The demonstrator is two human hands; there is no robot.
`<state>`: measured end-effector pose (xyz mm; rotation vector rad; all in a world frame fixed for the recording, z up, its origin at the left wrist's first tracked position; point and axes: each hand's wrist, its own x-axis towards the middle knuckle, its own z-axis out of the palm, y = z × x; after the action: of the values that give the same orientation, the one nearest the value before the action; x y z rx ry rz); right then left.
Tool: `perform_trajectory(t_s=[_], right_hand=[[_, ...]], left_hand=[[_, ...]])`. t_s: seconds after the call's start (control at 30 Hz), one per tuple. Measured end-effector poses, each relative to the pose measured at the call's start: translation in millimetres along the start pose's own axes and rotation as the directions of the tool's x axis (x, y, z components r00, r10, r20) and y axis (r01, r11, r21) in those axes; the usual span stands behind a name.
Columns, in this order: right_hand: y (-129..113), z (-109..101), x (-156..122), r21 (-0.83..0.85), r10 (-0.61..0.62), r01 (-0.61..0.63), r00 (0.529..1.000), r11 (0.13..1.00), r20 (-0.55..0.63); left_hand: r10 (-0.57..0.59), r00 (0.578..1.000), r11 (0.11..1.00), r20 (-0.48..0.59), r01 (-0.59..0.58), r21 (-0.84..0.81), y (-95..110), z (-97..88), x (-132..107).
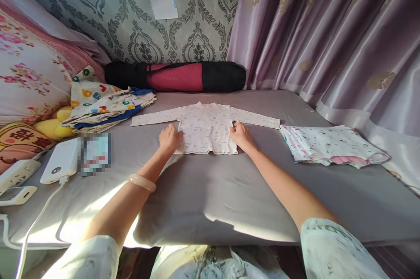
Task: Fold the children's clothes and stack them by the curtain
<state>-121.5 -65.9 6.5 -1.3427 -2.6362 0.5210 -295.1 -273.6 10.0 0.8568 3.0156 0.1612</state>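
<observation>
A small pale pink long-sleeved shirt (206,128) with a faint print lies flat on the grey sheet, both sleeves stretched out sideways and its neckline away from me. My left hand (170,139) is closed at the shirt's left side, just under the sleeve. On the opposite side, my right hand (241,135) pinches the edge below the other sleeve. Both sets of fingertips are partly hidden, but each hand meets the fabric. A pale bangle (142,182) circles my left wrist.
Right of the shirt lies a stack of folded printed clothes (334,144). More patterned clothes (98,99) are piled at left, near a white power bank (61,160), its cable and a power strip (19,174). A black-and-red rolled bag (175,76) lies along the wall beside curtains (328,29).
</observation>
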Motion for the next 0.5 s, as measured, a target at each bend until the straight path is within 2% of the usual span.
perform_trajectory(t_s=[0.1,0.27,0.4,0.5], right_hand=[[3,-2,-14,0.029,-0.004,0.002,0.999,1.000,0.051],[1,-6,-47,0.009,-0.039,0.039,0.996,0.999,0.076],[2,-7,-63,-0.022,-0.082,0.084,0.994,0.996,0.077],[7,-11,-65,-0.027,-0.148,0.150,0.985,0.988,0.084]], left_hand=[[-0.016,0.998,0.999,0.068,0.018,-0.031,-3,-5.6,-15],[-0.015,0.994,0.999,0.111,0.018,-0.029,-3,-13.2,-40],[0.071,0.991,0.997,0.110,-0.066,-0.046,-7,-13.9,-51],[0.177,0.980,0.984,0.087,-0.174,-0.042,-19,-10.7,-49]])
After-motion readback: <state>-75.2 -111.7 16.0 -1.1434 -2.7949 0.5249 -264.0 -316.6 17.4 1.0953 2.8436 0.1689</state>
